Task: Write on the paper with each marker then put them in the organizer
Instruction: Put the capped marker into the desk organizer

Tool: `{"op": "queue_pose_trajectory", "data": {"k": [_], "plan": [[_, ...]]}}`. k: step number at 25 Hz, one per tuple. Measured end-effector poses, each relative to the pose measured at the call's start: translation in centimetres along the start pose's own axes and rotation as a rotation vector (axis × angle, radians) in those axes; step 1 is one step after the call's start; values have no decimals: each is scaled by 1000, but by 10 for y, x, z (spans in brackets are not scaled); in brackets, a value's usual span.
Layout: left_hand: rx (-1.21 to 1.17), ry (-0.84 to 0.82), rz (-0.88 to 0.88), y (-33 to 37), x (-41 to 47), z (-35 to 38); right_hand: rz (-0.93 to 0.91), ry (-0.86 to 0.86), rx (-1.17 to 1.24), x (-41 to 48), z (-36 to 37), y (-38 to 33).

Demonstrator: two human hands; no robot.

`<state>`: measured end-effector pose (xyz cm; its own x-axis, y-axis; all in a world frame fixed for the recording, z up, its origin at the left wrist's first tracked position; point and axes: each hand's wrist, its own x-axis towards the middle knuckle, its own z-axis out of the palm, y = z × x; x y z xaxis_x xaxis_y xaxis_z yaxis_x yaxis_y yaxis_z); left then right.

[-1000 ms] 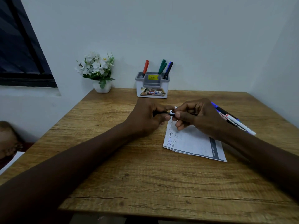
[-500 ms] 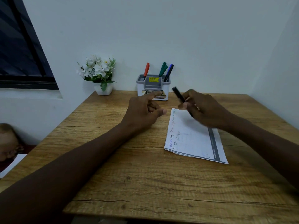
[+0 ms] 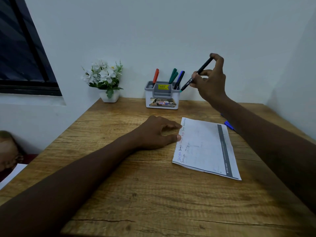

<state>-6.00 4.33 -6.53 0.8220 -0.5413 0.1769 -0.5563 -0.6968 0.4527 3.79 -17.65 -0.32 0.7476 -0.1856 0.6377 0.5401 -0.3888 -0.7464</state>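
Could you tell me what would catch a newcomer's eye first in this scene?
The raised right hand pinches a black marker angled down toward the organizer, which holds coloured markers. The left hand rests on the table, fingertips at the paper's left edge.

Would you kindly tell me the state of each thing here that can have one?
Organizer: upright, holding several markers.
Paper: flat, writing along its left edge.
Black marker: tilted, in the air, lower end beside the organizer's right rim.
Right hand: pinches the black marker.
Left hand: relaxed, fingers touching the paper's left edge.
Blue marker: lying on the table, partly hidden.
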Motion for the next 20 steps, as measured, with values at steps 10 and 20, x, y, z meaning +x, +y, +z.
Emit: {"op": "queue_pose_trajectory", "data": {"k": [10, 20], "plan": [[-13, -19, 10, -5, 4, 1, 4, -42, -163, 29, 39, 23], [1, -9, 26, -8, 5, 2, 48, -164, -278, 35, 49, 43]]}}
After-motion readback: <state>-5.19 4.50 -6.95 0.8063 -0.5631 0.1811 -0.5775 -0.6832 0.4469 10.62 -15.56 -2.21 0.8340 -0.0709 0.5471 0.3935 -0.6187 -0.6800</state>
